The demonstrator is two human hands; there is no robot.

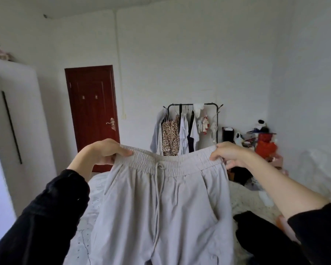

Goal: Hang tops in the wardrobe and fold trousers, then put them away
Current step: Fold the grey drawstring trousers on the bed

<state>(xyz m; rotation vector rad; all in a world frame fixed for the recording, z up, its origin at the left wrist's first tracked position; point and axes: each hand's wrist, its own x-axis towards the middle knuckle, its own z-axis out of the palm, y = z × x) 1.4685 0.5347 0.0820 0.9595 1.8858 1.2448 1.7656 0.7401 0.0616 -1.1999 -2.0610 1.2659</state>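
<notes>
Head view: both hands point(105, 150) point(230, 153) hold trousers point(161, 203) up.

1. We wear black long sleeves on both arms.
2. Our left sleeve point(46, 217) is pushed partway up the forearm, its cuff bunched.
3. Our right sleeve point(317, 232) sits higher, baring most of the forearm.
4. Both hands are bare.
</notes>
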